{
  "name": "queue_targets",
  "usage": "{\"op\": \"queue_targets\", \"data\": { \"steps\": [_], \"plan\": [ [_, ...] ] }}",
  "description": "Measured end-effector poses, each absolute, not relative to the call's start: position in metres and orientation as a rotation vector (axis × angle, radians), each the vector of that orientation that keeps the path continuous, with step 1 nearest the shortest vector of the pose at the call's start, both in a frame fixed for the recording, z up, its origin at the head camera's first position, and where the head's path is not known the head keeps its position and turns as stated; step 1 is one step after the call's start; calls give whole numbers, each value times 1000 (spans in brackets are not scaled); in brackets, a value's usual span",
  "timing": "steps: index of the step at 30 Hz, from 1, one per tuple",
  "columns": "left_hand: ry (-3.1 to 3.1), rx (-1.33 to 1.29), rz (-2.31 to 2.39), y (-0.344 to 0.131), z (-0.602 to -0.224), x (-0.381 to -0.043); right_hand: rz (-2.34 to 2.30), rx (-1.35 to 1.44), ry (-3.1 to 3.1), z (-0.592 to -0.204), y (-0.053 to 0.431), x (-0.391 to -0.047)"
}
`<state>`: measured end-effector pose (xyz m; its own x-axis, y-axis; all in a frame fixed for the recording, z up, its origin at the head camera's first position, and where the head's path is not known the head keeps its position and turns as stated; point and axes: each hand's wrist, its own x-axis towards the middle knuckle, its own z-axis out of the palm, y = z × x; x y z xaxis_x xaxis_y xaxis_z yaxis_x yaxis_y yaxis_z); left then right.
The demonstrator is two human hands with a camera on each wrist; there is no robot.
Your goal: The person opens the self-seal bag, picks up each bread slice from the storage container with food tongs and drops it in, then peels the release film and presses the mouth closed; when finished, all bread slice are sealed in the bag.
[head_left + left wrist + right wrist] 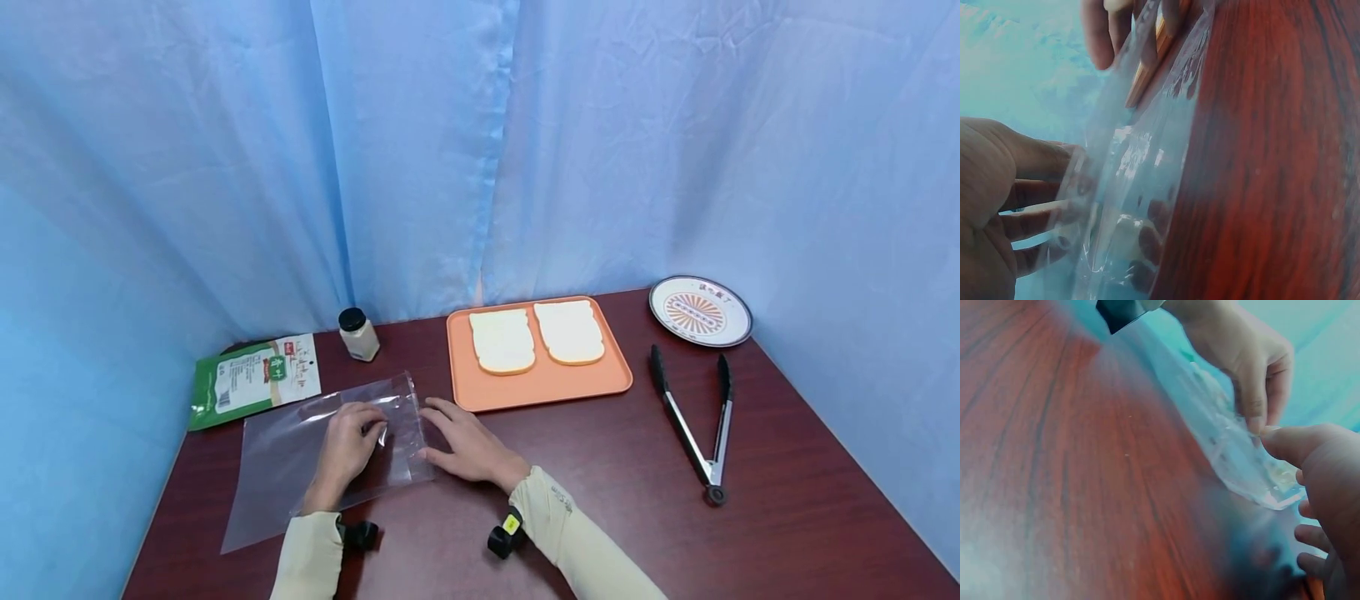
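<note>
A clear plastic bag [273,471] lies flat across the left side of the table, its short edge toward the middle. My left hand [348,443] is over the bag, thumb and fingertips pinching its upper film. In the right wrist view, that left hand [1247,369] points down onto the film, which rises in a fold. At the bag's right edge is my right hand [474,446], fingers spread and fairly straight, touching the film. Its thumb tip comes close to the left fingertips in the right wrist view. Through the left wrist view, the lifted film [1119,162] looks wrinkled and glossy.
Behind the bag lie a green-and-white packet [255,379] and a small black-capped jar [360,335]. An orange tray [480,396] carries two bread slices [502,340]. Farther right are a patterned plate [735,323] and spread metal tongs [686,433]. Blue curtains [420,167] border the table.
</note>
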<state>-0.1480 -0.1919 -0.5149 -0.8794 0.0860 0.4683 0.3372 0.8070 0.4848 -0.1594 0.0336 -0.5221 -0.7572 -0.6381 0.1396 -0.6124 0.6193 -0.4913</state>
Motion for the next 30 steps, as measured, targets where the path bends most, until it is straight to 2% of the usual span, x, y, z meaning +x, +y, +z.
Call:
{"op": "queue_targets", "data": {
  "steps": [12, 30],
  "plan": [
    [-2634, -270, -806, -192, -511, -147, -978, -982, 2808, -509, 62, -152],
    [-2633, -280, -806, -191, -514, -146, -1155, -806, 3057, -505, 138, -138]
  ]
}}
